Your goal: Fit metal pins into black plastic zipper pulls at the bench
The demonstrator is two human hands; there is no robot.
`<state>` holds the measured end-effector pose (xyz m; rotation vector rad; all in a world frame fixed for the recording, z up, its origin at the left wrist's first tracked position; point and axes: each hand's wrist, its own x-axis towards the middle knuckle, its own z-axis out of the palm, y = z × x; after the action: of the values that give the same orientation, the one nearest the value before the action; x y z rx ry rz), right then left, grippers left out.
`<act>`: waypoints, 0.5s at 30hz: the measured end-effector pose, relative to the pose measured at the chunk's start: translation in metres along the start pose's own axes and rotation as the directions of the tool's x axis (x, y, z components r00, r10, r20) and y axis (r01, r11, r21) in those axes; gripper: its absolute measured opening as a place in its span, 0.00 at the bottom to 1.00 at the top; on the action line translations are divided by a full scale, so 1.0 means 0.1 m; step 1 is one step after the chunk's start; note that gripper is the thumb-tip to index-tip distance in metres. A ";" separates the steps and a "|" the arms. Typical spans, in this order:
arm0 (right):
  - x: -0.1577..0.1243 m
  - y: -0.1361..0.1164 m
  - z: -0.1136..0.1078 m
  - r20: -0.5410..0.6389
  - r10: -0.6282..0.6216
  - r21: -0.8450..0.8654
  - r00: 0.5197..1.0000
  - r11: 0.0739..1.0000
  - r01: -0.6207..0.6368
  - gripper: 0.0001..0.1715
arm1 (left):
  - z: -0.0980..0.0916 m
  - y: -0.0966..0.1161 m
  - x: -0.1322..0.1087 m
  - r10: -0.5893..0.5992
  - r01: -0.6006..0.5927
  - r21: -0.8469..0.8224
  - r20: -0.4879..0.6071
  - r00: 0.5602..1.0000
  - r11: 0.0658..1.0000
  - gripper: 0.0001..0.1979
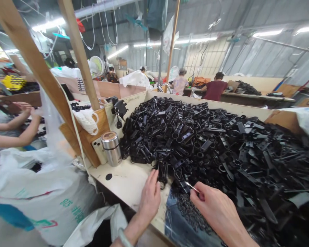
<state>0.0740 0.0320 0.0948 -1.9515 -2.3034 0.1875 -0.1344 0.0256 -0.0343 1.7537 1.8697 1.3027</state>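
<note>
My right hand (216, 206) is closed in a pinch around a thin silver metal tool (192, 186) whose tip points left at the black parts. Whether the tool is tweezers or a pick cannot be made out. My left hand (151, 192) lies on the pale tabletop (128, 181) with its fingers stretched out. Its fingertips are beside a few black clip-like pieces (162, 173) at the front of a big pile of black plastic parts with rings (180, 130). Small dark bits (193, 209) lie on a blue sheet (173, 223) below my right hand.
A steel flask (111, 151) and a phone (99, 151) stand left of the pile, near a wooden post (79, 51). Full white sacks (41, 199) are at the lower left. A co-worker's arms (18, 130) show at the left; other people sit at benches behind.
</note>
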 end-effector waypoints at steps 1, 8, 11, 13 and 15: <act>-0.02 0.02 0.03 -0.009 -0.004 0.006 1.000 1.000 0.004 0.15 | 0.06 0.07 -0.04 0.013 -0.013 0.003 0.017 1.000 1.000 0.23; -0.19 0.15 0.24 -0.074 -0.109 0.115 0.991 0.986 0.117 0.15 | -0.10 0.18 -0.02 0.066 -0.064 0.044 -0.029 0.997 0.997 0.20; -0.22 0.24 0.28 -0.107 -0.115 0.159 0.988 0.979 0.131 0.15 | -0.38 0.00 0.19 0.033 -0.012 0.117 -0.176 0.984 0.993 0.20; -0.23 0.27 0.30 -0.074 -0.152 0.183 0.986 0.970 0.163 0.15 | -0.53 -0.14 0.36 0.009 0.040 0.165 -0.284 0.959 0.986 0.21; -0.23 0.25 0.30 -0.041 -0.179 0.191 0.983 0.964 0.183 0.15 | -0.62 -0.25 0.54 0.006 0.064 0.196 -0.338 0.941 0.979 0.24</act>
<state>0.0972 0.0124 0.0604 -1.6336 -2.3336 0.3550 -0.2075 0.0512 0.0023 1.6707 2.2789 1.5285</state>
